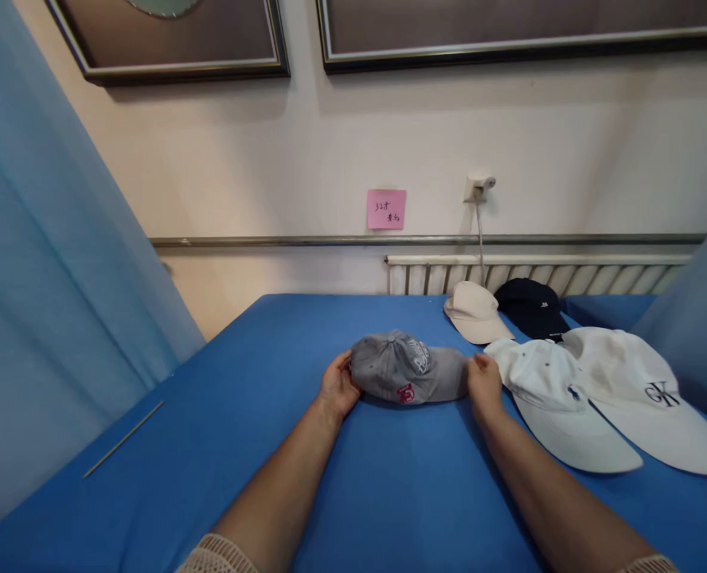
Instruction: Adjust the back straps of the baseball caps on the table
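Toward five o'clock, gray cap [407, 370] on or just above blue sheet [234, 446]; fingers of left hand [338, 385] pinch its nine o'clock end, right hand [485, 388] pinches brim [450, 374]. Likely positioning step; next move needs even grip.

Free passage over blue surface [210, 446] between left hand [340, 387] and thin stick [123, 439], clearance between forearms [282, 477] before gray cap [383, 370], four more caps [541, 386] obstructing right side, wall [282, 167] bounding rear.

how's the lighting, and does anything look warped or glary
Head view: diffuse light, soft shadows under the left frame and gray cap; head view: rightmost cap looks stretched toward the edge, likely lens distortion; head view: no harsh glare.
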The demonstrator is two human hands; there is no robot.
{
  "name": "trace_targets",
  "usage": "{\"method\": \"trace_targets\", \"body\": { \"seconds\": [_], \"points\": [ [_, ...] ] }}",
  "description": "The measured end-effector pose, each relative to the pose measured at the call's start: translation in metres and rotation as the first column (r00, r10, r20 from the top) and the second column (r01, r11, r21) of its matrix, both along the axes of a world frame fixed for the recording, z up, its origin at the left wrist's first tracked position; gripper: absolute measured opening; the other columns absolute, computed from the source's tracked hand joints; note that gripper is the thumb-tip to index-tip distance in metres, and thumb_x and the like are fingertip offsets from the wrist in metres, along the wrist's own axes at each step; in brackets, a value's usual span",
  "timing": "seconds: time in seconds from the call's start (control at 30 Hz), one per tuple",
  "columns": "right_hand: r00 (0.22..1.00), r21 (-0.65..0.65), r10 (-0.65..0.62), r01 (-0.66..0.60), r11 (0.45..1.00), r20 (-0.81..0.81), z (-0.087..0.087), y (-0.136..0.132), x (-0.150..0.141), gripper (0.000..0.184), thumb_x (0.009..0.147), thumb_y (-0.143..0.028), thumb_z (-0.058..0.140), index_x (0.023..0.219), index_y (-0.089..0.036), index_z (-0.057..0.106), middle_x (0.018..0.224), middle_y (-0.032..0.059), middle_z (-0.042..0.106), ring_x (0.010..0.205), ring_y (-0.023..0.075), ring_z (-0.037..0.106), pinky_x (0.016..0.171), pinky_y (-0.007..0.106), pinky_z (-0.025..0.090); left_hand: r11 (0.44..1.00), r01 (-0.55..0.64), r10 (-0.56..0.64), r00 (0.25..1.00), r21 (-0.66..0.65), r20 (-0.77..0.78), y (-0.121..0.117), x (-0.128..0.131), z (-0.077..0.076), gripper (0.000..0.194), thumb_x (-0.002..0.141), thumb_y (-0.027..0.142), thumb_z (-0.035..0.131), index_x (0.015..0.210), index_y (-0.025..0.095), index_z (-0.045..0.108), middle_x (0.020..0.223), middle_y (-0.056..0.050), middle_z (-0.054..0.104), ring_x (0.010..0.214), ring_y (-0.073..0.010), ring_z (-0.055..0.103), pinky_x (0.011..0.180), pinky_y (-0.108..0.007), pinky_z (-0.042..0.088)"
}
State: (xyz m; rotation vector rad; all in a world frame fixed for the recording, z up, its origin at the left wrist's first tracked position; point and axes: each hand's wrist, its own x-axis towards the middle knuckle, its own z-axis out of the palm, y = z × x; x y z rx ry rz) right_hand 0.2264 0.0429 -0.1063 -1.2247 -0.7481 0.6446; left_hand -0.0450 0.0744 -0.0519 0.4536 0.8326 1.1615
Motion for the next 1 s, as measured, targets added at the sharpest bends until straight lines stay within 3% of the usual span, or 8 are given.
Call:
{"method": "trace_targets", "body": {
  "seconds": [0.1,0.17,0.23,0.3,0.37,0.57,0.8,1.0],
  "points": [
    [0.888,0.135,-0.1,0.043,0.99,0.448,0.017,-0.022,-0.022,0.041,0.075,-0.028,0.058,0.114,-0.014,0.056,0.127,0.0161,0.056,0.126,0.0298,0.045,0.109,0.053,0.031,1.0,0.01,-0.01,1.0,0.013,0.003,-0.001,0.008,0.001,0.018,0.084,0.024,0.054,0.093,0.013,0.065,0.081,-0.006,0.072,0.079,-0.0184,0.068,0.079,-0.03,0.053],
    [0.7,0.188,0.058,-0.27,0.944,0.712,0.031,-0.041,-0.046,0.042,0.083,-0.022,0.051,0.124,-0.019,0.054,0.132,0.0136,0.054,0.127,0.0267,0.046,0.109,0.052,0.033,0.999,0.01,-0.01,1.0,0.048,0.0,-0.005,0.015,0.004,0.018,0.084,0.024,0.054,0.094,0.013,0.065,0.086,-0.005,0.072,0.084,-0.0184,0.068,0.083,-0.031,0.053],
    [0.486,0.101,0.196,-0.519,0.849,0.852,0.04,-0.054,-0.07,0.05,0.085,-0.017,0.049,0.134,-0.023,0.048,0.139,0.0114,0.05,0.129,0.0252,0.045,0.107,0.05,0.037,0.995,0.03,-0.029,1.0,0.094,-0.007,-0.012,0.022,0.007,0.019,0.085,0.026,0.055,0.095,0.013,0.066,0.091,-0.006,0.073,0.089,-0.0192,0.067,0.088,-0.032,0.052],
    [0.346,0.003,0.251,-0.594,0.805,0.904,0.042,-0.058,-0.086,0.058,0.082,-0.017,0.053,0.139,-0.024,0.044,0.145,0.0106,0.044,0.132,0.0277,0.042,0.107,0.052,0.036,0.987,0.094,-0.094,0.996,0.129,-0.004,-0.021,0.029,0.011,0.022,0.087,0.029,0.054,0.095,0.013,0.066,0.096,-0.008,0.072,0.094,-0.0204,0.066,0.09,-0.033,0.051],
    [0.372,-0.018,0.263,-0.549,0.836,0.89,0.037,-0.051,-0.088,0.059,0.079,-0.014,0.053,0.137,-0.022,0.047,0.145,0.0123,0.044,0.131,0.0298,0.041,0.106,0.053,0.037,0.971,0.17,-0.176,0.984,0.167,0.017,-0.03,0.035,0.014,0.026,0.089,0.033,0.053,0.098,0.013,0.066,0.101,-0.009,0.071,0.095,-0.0206,0.065,0.089,-0.034,0.051],
    [0.71,-0.087,0.39,-0.424,0.902,0.587,0.016,-0.02,-0.057,0.029,0.084,-0.019,0.047,0.107,-0.02,0.064,0.095,0.006,0.069,0.087,0.0208,0.064,0.081,0.036,0.051,0.934,0.282,-0.282,0.959,0.221,-0.032,-0.042,0.036,0.015,0.039,0.084,0.026,0.063,0.121,0.018,0.059,0.099,-0.008,0.069,0.086,-0.0171,0.066,0.079,-0.029,0.052],
    [0.724,-0.122,0.472,-0.481,0.868,0.503,0.02,-0.02,-0.051,0.029,0.09,-0.043,0.047,0.086,-0.02,0.065,0.07,0.0001,0.063,0.065,0.0152,0.057,0.06,0.025,0.042,0.961,0.158,-0.104,0.967,0.225,-0.235,-0.038,0.032,0.017,0.05,0.075,0.022,0.07,0.122,0.013,0.057,0.08,-0.005,0.069,0.054,-0.0085,0.057,0.054,-0.02,0.045],
    [0.802,-0.111,0.438,-0.433,0.895,0.405,0.018,-0.016,-0.047,0.045,0.09,-0.055,0.044,0.068,-0.019,0.06,0.059,-0.0014,0.053,0.058,0.0135,0.048,0.052,0.024,0.035,0.917,0.163,0.034,0.876,0.364,-0.48,-0.039,0.037,0.014,0.051,0.076,0.034,0.067,0.121,0.012,0.057,0.071,-0.001,0.065,0.048,-0.0072,0.049,0.047,-0.019,0.037]
  ]
}}
